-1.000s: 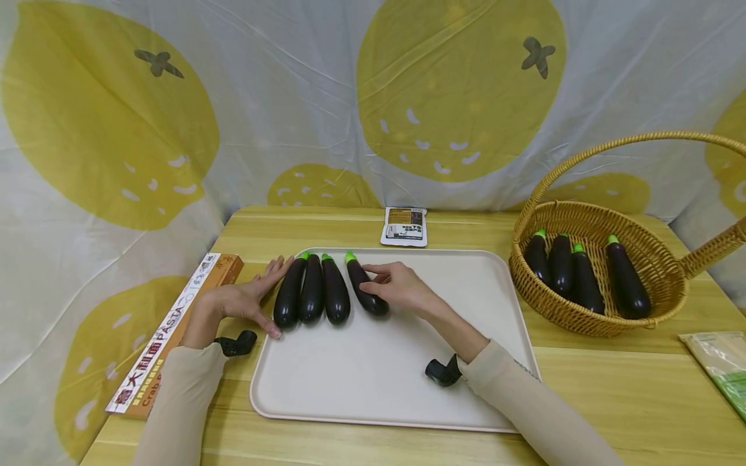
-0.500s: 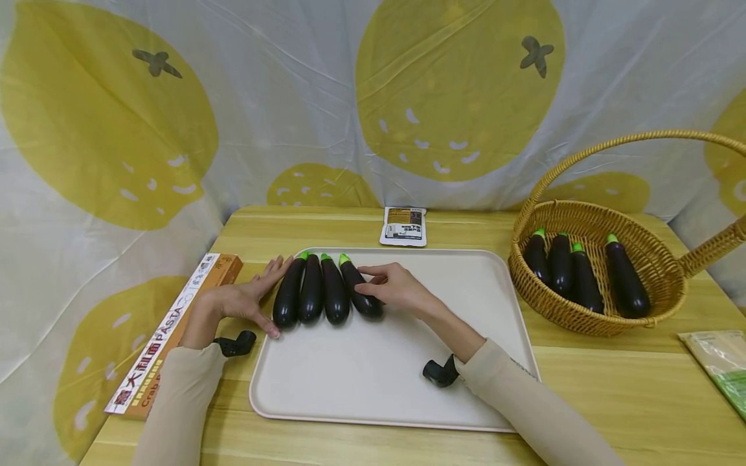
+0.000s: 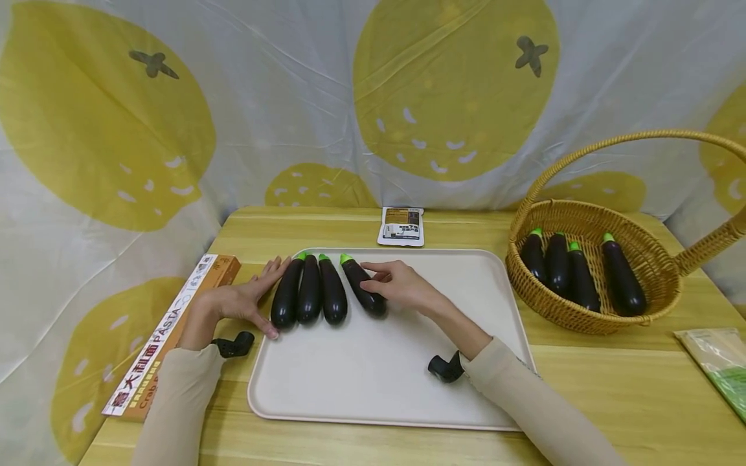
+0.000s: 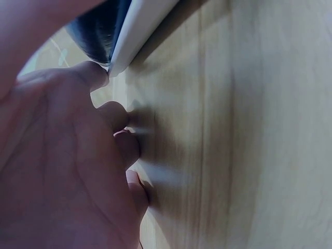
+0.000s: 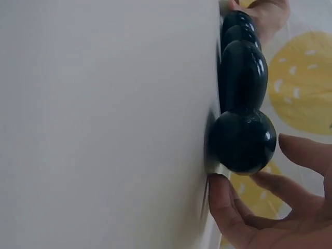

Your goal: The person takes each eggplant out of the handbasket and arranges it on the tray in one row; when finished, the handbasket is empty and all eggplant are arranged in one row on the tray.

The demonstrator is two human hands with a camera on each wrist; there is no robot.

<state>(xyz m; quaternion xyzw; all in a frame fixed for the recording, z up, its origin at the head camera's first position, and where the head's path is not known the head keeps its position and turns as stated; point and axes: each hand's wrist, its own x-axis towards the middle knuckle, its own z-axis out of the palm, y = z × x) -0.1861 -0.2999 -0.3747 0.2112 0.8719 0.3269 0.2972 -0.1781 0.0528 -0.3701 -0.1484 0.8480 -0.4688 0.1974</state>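
Note:
Several dark eggplants with green stem ends lie side by side at the upper left of a white tray (image 3: 361, 382). My left hand (image 3: 247, 301) is spread along the outer side of the leftmost eggplant (image 3: 285, 301). In the left wrist view, the fingers (image 4: 114, 116) reach down past the tray's edge. My right hand (image 3: 402, 285) holds the rightmost eggplant on the tray (image 3: 361, 285), thumb over its top and fingers along its right side. In the right wrist view, that eggplant's rounded end (image 5: 244, 142) sits between thumb and fingers. A narrow gap separates it from its neighbour (image 3: 333, 298).
A wicker basket (image 3: 583, 323) with a tall handle stands at the right, holding several eggplants (image 3: 623, 278). An orange pasta box (image 3: 169, 336) lies left of the tray. Behind the tray is a small packet (image 3: 401, 226); a green-and-clear bag (image 3: 717, 359) lies at the right edge.
The rightmost eggplant on the tray first moves left against its neighbour with my right hand, then shifts slightly back right, leaving a gap. My left hand stays in place.

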